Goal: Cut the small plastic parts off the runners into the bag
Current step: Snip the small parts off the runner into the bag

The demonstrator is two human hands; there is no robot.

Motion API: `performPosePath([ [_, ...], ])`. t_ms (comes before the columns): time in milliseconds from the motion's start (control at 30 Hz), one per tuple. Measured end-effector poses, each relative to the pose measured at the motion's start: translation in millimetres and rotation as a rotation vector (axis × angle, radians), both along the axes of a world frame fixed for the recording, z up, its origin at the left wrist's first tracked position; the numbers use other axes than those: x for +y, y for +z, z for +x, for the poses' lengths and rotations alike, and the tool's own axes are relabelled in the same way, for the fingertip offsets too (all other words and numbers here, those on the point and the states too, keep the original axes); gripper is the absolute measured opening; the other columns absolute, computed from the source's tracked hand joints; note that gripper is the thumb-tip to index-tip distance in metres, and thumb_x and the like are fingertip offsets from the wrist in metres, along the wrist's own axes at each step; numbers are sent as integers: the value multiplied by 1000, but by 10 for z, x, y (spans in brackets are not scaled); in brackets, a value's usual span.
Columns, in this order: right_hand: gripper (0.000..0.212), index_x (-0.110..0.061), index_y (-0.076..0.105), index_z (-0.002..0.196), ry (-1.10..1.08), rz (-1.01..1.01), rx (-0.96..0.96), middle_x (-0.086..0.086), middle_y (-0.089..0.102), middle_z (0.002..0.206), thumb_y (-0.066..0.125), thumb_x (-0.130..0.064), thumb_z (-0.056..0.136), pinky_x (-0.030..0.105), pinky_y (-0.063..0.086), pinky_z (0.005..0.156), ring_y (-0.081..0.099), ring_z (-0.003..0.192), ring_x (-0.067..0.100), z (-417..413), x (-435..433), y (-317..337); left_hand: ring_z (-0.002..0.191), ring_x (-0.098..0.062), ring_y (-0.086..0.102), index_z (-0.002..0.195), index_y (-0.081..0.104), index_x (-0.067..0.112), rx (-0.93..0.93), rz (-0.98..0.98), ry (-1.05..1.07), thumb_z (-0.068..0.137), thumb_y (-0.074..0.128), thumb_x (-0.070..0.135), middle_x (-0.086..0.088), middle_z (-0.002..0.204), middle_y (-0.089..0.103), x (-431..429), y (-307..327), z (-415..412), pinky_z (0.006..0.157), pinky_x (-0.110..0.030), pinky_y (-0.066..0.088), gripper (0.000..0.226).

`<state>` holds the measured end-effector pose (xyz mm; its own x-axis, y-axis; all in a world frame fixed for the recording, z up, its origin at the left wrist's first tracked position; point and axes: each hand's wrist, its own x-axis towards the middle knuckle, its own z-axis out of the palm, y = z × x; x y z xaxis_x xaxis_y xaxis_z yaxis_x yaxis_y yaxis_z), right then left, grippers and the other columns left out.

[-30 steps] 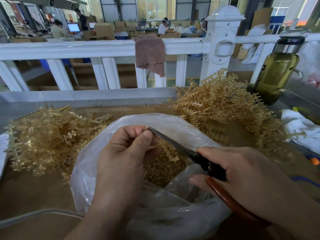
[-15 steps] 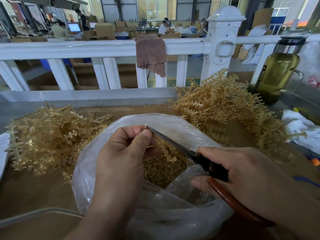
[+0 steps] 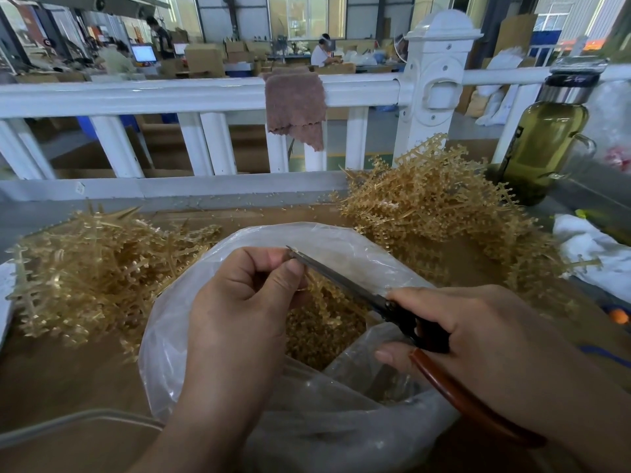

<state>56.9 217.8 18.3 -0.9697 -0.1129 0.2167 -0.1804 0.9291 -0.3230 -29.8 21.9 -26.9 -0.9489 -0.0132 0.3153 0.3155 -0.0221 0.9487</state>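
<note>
Over the open bag (image 3: 170, 336), the left hand (image 3: 239, 302) still pinches a runner (image 3: 319, 293), its grip unchanged. The right hand (image 3: 478, 336) stays curled round the scissors (image 3: 341, 279), blades closed as before. Cut parts (image 3: 324, 339) lie inside.

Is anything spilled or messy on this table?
Yes. Tiny cut plastic bits lie scattered along the far edge of the table, by the foot of the white railing, outside the clear bag where they belong. The left hand pinches a runner and the right hand grips scissors over the bag.
</note>
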Motion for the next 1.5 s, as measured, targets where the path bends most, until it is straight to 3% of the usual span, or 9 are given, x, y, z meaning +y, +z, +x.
performPosePath([
  [233,53,-32,64,88,20,-10,-10,-15,59,65,40,-77,74,27,46,55,58,64,5,8,16,13,71,-12,74,84,73,37,29,-73,31,92,72,20,7,79,76,1,15,6,65,-24,56,19],
  [367,51,-30,59,80,13,-2,-22,-13,57,62,38,-76,73,28,45,55,57,64,6,11,14,31,71,-14,73,83,73,36,30,-76,33,82,70,36,6,76,75,7,39,16,72,-39,58,3],
  [500,52,-28,59,80,13,2,-43,-12,57,63,38,-75,73,28,45,56,58,64,8,13,10,61,73,-17,73,84,72,37,21,-95,25,79,66,40,5,76,75,4,69,23,79,-51,60,9],
  [867,43,-29,59,76,16,-35,-67,-12,58,63,48,-71,75,23,41,54,58,65,5,9,-18,55,71,-10,72,85,71,36,-21,-181,72,83,67,38,9,74,75,-24,91,51,76,-49,61,5],
  [1033,49,-34,67,91,-15,-190,-49,-12,64,71,53,-78,75,20,43,56,61,62,2,-20,17,-2,81,-26,76,75,73,24,-179,108,-62,87,57,23,-9,82,77,-26,152,27,67,-37,61,19],
  [1200,39,-44,67,101,-66,-753,-2,0,69,63,66,-72,73,20,50,47,67,49,16,-10,-58,-48,83,-36,75,65,73,14,-405,548,-365,99,36,9,-20,87,73,31,255,61,63,-36,61,50],
  [1333,54,-43,67,108,-29,-1060,-28,5,77,86,75,-72,63,47,61,68,76,75,25,-36,-109,-149,69,-25,72,63,69,12,-452,697,-535,83,45,17,-11,75,67,69,346,162,56,-30,58,32],
  [1400,47,-42,68,108,-8,-1163,-38,8,77,90,80,-60,66,56,60,74,76,81,28,-49,-111,-182,63,-22,70,64,65,11,-469,760,-543,81,46,17,-8,70,65,72,378,198,53,-27,57,26],
  [1500,41,-42,68,106,-16,-1190,-17,7,76,87,85,-50,70,39,58,68,75,77,27,-66,-86,-173,59,-19,68,62,64,13,-481,819,-533,77,48,17,-5,70,63,60,401,215,50,-24,55,23],
])
